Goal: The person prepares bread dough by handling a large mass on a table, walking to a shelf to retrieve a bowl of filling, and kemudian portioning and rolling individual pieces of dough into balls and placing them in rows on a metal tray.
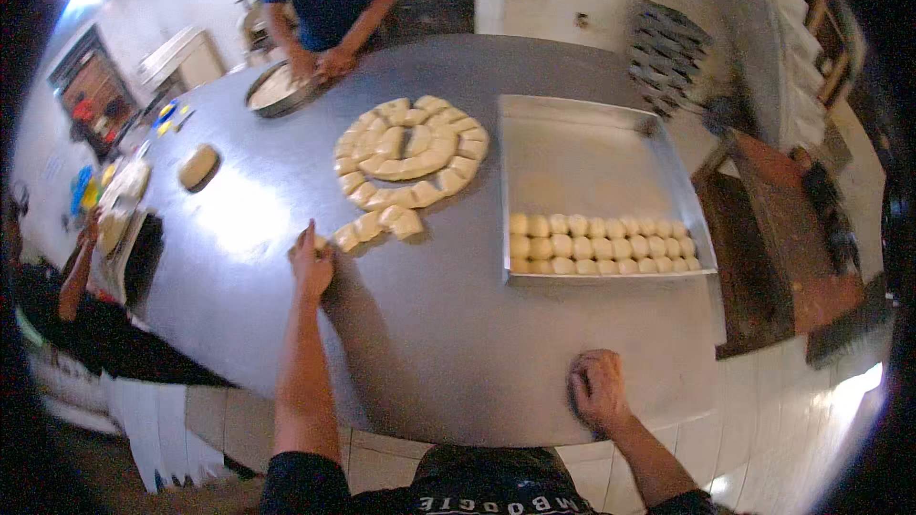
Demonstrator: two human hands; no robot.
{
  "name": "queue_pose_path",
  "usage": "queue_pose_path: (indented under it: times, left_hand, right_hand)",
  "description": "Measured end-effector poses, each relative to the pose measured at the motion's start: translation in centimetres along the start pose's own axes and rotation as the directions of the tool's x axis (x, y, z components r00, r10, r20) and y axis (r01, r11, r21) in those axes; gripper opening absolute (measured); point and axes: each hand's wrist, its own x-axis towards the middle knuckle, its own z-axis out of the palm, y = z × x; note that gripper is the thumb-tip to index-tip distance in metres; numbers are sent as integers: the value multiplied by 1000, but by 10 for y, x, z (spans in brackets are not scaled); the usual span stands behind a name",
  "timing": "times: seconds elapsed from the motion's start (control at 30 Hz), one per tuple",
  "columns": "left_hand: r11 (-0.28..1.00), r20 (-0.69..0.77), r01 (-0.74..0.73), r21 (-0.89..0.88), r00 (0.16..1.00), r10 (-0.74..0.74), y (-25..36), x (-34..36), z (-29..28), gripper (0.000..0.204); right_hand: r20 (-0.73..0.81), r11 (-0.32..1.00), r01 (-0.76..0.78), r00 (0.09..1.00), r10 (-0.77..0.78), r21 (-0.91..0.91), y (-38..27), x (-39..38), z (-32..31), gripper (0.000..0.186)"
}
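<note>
My left hand [313,269] reaches out over the table with its index finger stretched forward. Its fingers close around a small dough piece [321,242], mostly covered by the hand, at the tail end of a line of cut dough pieces [367,227]. That line leads to a large coil of cut dough [420,195]. Near the front edge my right hand [599,389] rests on the table, fingers curled inward; whatever lies under them is hidden. Ahead of it, a rectangular metal tray [587,148] holds several rows of round dough balls [601,248] along its near side.
The steel table [429,324] has a curved edge. A dough lump [198,168] sits at the left. Across the table a person [334,0] has both hands at a round pan [277,91]. Another person's arm [78,272] shows far left. A wooden stand [787,238] is beside the table's right.
</note>
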Motion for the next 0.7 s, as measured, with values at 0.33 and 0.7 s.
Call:
queue_pose_path:
  times: [0.33, 0.7]
  left_hand:
    - [914, 278, 184, -362, 957, -82, 47, -41, -22, 26]
    - [778, 585, 347, -524, 811, 32, 200, -157, -54, 19]
  right_hand:
    - [-238, 894, -419, 895, 376, -161, 38, 70, -29, 26]
    - [-49, 969, -231, 972, 228, -87, 62, 6, -74, 27]
